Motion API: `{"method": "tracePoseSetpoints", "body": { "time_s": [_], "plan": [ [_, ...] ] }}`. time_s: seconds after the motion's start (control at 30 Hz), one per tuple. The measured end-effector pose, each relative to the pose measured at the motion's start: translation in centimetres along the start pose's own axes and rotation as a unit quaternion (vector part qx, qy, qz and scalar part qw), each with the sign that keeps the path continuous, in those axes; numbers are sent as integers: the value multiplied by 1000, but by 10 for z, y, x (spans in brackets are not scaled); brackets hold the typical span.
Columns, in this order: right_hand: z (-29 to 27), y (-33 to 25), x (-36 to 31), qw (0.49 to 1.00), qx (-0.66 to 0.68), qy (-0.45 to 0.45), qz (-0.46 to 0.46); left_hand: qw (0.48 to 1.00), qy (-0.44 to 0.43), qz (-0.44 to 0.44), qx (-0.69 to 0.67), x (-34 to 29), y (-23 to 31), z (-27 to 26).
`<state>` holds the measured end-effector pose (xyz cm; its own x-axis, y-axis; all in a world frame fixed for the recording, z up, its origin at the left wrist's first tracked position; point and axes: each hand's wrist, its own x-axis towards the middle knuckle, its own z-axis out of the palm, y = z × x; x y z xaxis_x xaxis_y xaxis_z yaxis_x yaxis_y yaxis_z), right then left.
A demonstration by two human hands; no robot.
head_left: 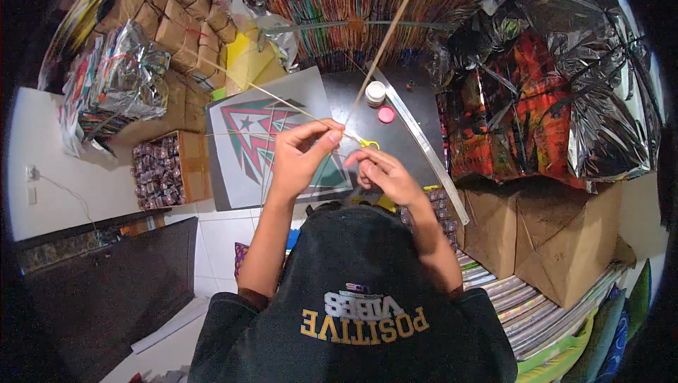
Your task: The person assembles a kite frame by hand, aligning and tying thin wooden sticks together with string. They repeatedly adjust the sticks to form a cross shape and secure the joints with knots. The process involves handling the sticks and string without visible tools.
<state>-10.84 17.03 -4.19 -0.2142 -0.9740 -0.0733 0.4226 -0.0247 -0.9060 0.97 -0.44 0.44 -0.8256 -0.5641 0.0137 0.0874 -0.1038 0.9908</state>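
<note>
My left hand (pixel 302 153) pinches two thin bamboo sticks where they cross above the table. The longer bamboo stick (pixel 388 37) slants up toward the far edge. The thinner bamboo stick (pixel 286 102) runs off to the upper left. Close by on the right, my right hand (pixel 385 177) has its fingers bent and its index finger pointing toward the crossing. Anything between those fingers is too small to make out. Yellow-handled scissors (pixel 369 144) lie just beyond it. Under my left hand lies a pale sheet (pixel 236 167) with a red, green and black angular design and a star.
On the black table (pixel 346 90) stand a white jar (pixel 376 93) and a pink lid (pixel 386 114), beside a long metal ruler (pixel 417 136). Stacked colourful sheets (pixel 353 8) fill the far side. Plastic-wrapped bundles (pixel 508 100) stand right; an open carton (pixel 191 167) sits left.
</note>
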Motion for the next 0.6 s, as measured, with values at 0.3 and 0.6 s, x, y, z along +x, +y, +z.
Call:
{"method": "tracePoseSetpoints", "body": {
  "time_s": [0.3,0.6],
  "plan": [
    [41,-24,0,986,-160,29,-38,971,27,90,219,5,-10,3],
    [24,-71,5,991,15,98,88,908,-63,184,371,-16,-19,2]
  ]
}}
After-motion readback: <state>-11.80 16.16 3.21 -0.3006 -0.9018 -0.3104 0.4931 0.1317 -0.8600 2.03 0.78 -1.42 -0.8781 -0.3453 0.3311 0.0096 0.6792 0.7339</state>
